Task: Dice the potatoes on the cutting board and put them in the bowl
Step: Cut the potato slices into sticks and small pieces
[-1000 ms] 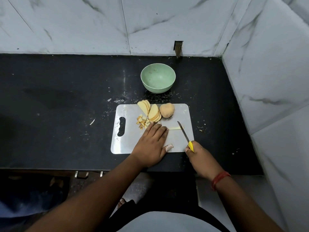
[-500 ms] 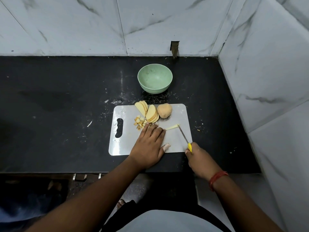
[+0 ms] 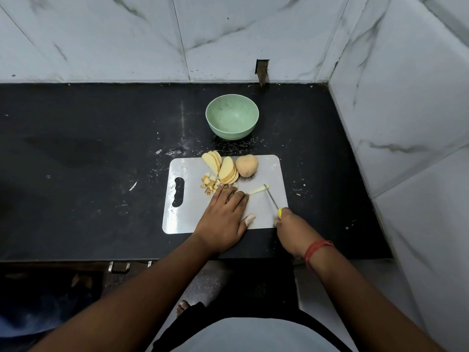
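the bowl (image 3: 232,116) sits behind the cutting board (image 3: 264,212) — slices (image 3: 228,170) and a whole potato (image 3: 246,165) along the board's far edge. dice (image 3: 210,183) lie left of my left hand (image 3: 222,219); a strip (image 3: 257,190) lies to its right.

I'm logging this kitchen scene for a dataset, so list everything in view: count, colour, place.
bowl: one, pale green, empty, on counter behind board
cutting board: one, white, counter centre
whole potato: one, tan, board's far edge
potato slices: two fanned stacks, pale yellow, left of whole potato
diced potato: small pile, yellow-brown, by left fingertips
potato strip: one, pale, at knife tip
knife: one, yellow handle
counter: one, black
left hand: flat on board
right hand: grips knife, red wrist thread
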A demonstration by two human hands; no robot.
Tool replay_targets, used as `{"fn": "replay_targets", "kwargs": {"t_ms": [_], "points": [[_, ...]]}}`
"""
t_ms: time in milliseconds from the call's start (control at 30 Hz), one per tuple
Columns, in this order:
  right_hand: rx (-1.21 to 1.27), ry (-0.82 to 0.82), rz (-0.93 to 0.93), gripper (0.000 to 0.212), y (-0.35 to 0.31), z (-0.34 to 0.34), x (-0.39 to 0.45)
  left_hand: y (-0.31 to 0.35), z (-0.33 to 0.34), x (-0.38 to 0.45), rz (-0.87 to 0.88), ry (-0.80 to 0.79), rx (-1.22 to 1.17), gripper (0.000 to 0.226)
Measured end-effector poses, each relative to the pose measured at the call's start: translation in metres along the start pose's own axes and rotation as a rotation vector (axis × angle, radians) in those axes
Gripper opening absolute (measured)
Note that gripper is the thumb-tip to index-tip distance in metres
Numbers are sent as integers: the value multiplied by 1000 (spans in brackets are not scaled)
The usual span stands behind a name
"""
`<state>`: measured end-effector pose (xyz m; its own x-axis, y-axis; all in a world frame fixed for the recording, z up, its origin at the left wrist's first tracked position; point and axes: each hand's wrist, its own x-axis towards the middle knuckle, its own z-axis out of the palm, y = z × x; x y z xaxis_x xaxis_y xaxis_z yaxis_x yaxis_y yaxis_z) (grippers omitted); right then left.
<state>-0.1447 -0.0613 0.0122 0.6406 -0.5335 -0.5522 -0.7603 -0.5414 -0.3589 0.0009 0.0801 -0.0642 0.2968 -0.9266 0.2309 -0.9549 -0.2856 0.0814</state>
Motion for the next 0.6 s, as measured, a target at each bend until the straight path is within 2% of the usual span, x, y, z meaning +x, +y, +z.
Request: {"fn": "replay_targets", "kwargs": {"t_ms": [100,233,333,400,600], "points": [[0,-15,3,23,7,6,-10,0,1,0,2,5,2,59],[16,2,35,15,11,11,-17,0,1,-1,1,18,-10,59],[-3,52,40,26,6,8,-14,1,0,-1,2,16,-13,59],[8,67,16,23,0,7,-13,1,0,-1,-2,7,-16,59],[-28,10,7,27,-11,7,-4,1,1,-1,-5,-6,-9,60]]}}
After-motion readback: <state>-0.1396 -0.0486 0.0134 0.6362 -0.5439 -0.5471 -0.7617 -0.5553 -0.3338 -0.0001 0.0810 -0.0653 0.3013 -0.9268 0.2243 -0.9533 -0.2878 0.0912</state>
